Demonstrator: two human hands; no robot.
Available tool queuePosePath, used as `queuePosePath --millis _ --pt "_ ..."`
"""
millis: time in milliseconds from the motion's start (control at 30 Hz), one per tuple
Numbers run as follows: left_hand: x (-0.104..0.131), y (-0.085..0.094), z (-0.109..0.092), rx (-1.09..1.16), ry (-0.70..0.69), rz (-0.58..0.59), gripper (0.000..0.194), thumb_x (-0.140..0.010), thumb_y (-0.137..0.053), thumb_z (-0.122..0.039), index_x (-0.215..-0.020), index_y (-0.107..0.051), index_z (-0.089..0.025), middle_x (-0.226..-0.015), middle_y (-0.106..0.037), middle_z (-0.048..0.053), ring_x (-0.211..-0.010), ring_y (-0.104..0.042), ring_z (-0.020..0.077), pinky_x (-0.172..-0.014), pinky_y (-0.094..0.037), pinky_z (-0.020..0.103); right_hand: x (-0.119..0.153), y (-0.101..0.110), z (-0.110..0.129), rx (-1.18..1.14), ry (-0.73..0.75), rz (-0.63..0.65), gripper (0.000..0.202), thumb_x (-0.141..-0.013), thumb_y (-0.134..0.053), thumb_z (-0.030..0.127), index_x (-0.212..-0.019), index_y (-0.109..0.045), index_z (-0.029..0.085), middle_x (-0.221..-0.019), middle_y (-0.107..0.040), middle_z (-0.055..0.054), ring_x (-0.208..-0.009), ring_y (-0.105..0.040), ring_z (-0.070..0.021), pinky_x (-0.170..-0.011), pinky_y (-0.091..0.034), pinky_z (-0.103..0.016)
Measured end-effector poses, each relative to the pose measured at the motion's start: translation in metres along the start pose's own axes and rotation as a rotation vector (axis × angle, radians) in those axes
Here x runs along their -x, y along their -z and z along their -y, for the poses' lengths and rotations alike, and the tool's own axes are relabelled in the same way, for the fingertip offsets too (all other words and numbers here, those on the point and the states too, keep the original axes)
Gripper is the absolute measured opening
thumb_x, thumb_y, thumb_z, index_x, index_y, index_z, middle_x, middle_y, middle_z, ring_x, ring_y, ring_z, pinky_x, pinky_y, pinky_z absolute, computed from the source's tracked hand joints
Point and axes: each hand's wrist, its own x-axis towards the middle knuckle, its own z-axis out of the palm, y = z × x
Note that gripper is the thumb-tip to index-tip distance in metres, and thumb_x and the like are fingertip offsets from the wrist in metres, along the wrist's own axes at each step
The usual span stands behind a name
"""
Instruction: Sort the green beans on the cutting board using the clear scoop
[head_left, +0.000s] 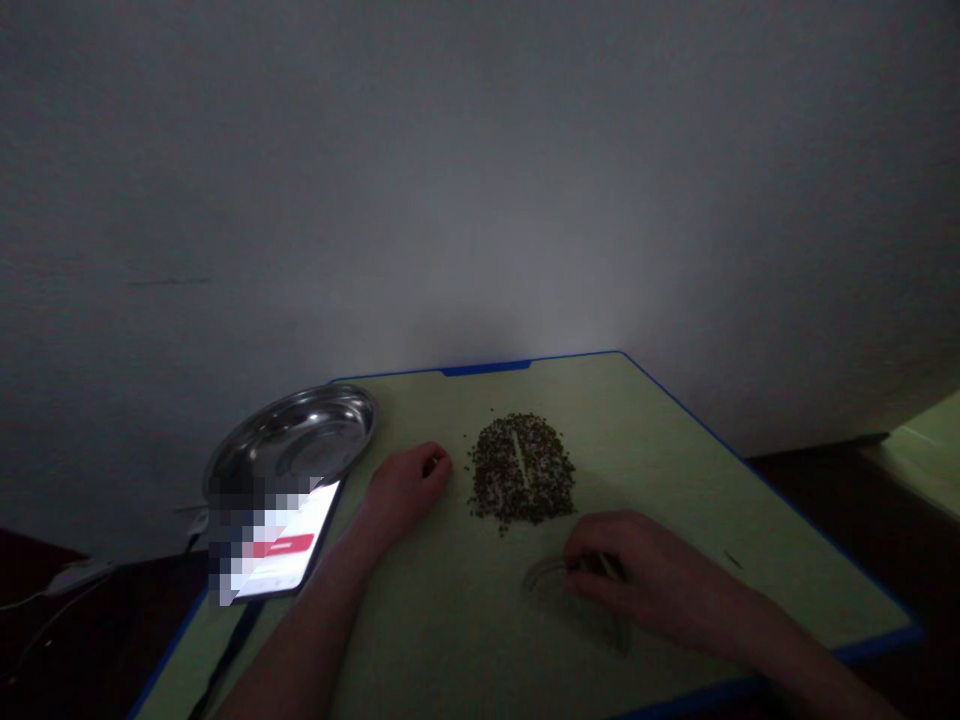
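Observation:
A flat patch of small dark and pale grains [523, 490], perhaps seeds or beans, lies on the table with a narrow bare streak through it. My left hand [409, 485] rests just left of the patch, its fingers curled together; whatever they may hold is too small to make out. Nearer the front edge, my right hand [637, 570] pinches the edge of a see-through rounded container [545, 575]. The container is faint and blurred, partly covered by the fingers, so its exact shape is unclear.
The pale green folding table [457, 620] has a blue edge and meets a grey wall. A shiny metal basin [315, 430] sits at the left, with a lit phone [289, 560] leaning by it. A thin dark sliver [733, 559] lies on the right.

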Motion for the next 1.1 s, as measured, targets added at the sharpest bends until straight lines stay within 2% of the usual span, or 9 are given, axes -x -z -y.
queuePosePath --millis 167,333,567,933,1100 --pt "0.000 0.001 0.000 0.029 -0.003 -0.003 0.027 -0.089 -0.042 -0.031 -0.082 -0.065 -0.018 -0.084 -0.069 0.005 -0.076 -0.061 0.0190 -0.063 -0.036 0.028 -0.022 0.000 0.017 0.129 0.132 0.010 0.006 -0.082 -0.066 0.024 -0.079 -0.070 0.021 -0.075 -0.071 -0.001 -0.069 -0.061 -0.0159 -0.060 -0.036 -0.027" --pt "0.000 0.000 0.001 0.045 -0.006 -0.004 0.026 -0.089 -0.043 -0.032 -0.084 -0.064 -0.019 -0.083 -0.069 0.004 -0.075 -0.061 0.0184 -0.064 -0.036 0.028 -0.036 0.005 0.020 0.233 0.176 -0.035 0.007 -0.084 -0.067 0.027 -0.083 -0.071 0.022 -0.078 -0.073 -0.001 -0.072 -0.064 -0.0176 -0.061 -0.036 -0.028" --pt "0.001 0.002 -0.001 0.038 -0.004 0.002 0.024 -0.089 -0.043 -0.028 -0.082 -0.064 -0.018 -0.083 -0.069 0.005 -0.075 -0.061 0.0177 -0.064 -0.036 0.027 -0.055 0.009 0.024 0.395 0.260 0.001 0.011 -0.088 -0.064 0.027 -0.088 -0.072 0.019 -0.088 -0.074 -0.004 -0.079 -0.066 -0.0188 -0.064 -0.038 -0.027" --pt "0.002 0.002 -0.001 0.064 -0.006 0.007 0.022 -0.089 -0.044 -0.028 -0.084 -0.065 -0.019 -0.086 -0.071 0.005 -0.077 -0.063 0.0180 -0.065 -0.038 0.026 -0.098 0.035 0.001 0.493 0.254 -0.075 0.016 -0.092 -0.057 0.026 -0.091 -0.070 0.018 -0.094 -0.072 -0.007 -0.083 -0.063 -0.0198 -0.068 -0.037 -0.029" --pt "0.004 0.002 -0.002 0.068 -0.001 0.007 0.023 -0.088 -0.044 -0.027 -0.085 -0.065 -0.019 -0.086 -0.071 0.006 -0.077 -0.062 0.0182 -0.064 -0.037 0.026 -0.114 0.062 0.001 0.497 0.229 -0.075 0.017 -0.092 -0.057 0.031 -0.092 -0.070 0.020 -0.088 -0.072 -0.004 -0.079 -0.063 -0.0173 -0.065 -0.039 -0.027"
